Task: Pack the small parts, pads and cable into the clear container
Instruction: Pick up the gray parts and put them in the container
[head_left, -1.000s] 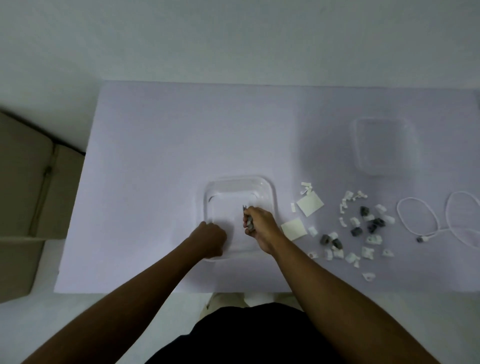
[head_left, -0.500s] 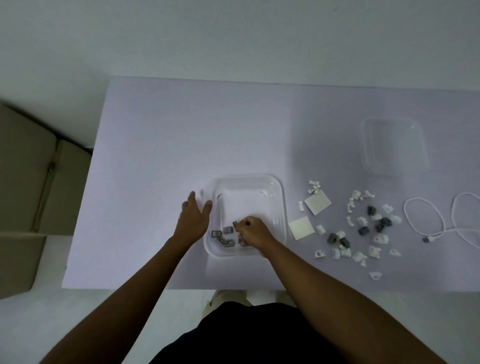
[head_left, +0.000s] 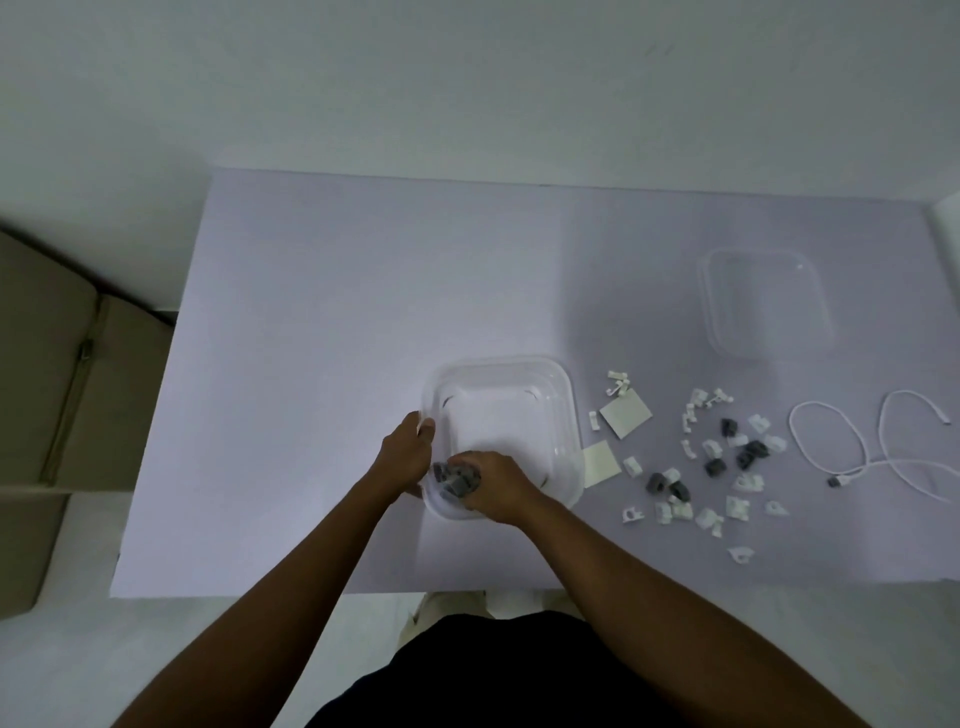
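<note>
Right hand (head_left: 491, 480) pinches grey parts (head_left: 457, 478) at the container's (head_left: 563, 410) 7 o'clock corner; left hand (head_left: 408, 454) grips its rim. Parts look light, stiff.

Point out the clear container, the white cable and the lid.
clear container (head_left: 563, 395): head view, on its far right rim.
white cable (head_left: 826, 410): head view, top of its left loop.
lid (head_left: 763, 306): head view, on its flat middle.
</note>
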